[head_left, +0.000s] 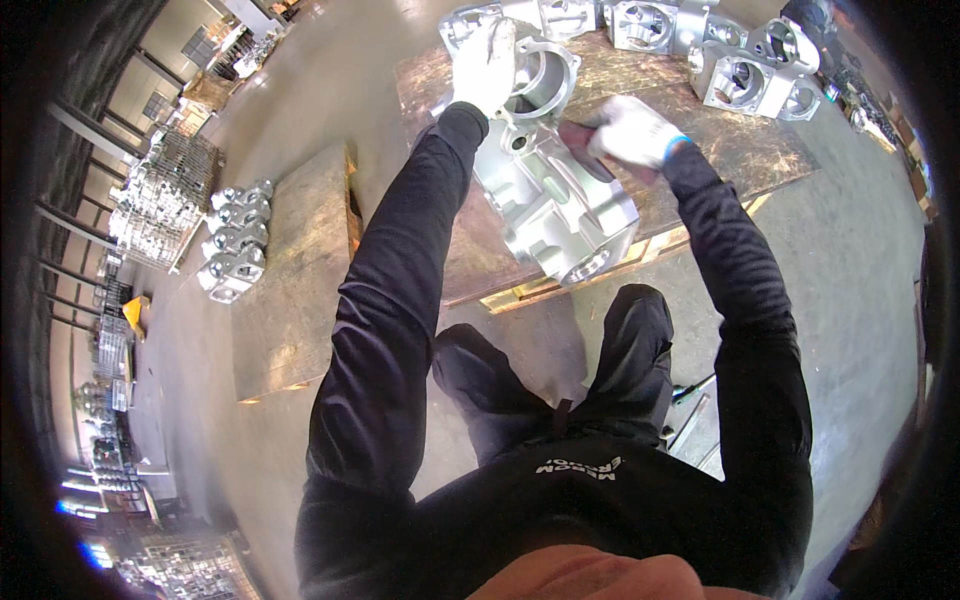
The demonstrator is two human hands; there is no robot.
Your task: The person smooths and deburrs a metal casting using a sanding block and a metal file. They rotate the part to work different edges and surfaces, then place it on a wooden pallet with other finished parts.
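A large silver metal casting [560,205] with a wide round bore at its far end lies on a worn wooden board [690,150] in front of me. In a white glove, my left hand [484,72] is closed over the left side of the bore's rim. My right hand [637,132], also gloved in white, is slightly blurred. It grips a flat reddish-brown abrasive pad [588,150] against the right side of the casting. The glare on both gloves hides the finger detail.
Several similar castings [735,80] stand along the board's far edge. To the left, a second wooden platform [300,270] has a row of metal parts [237,235] beside it. Stacked metal parts [165,195] stand farther left. My knees are close to the board's near edge.
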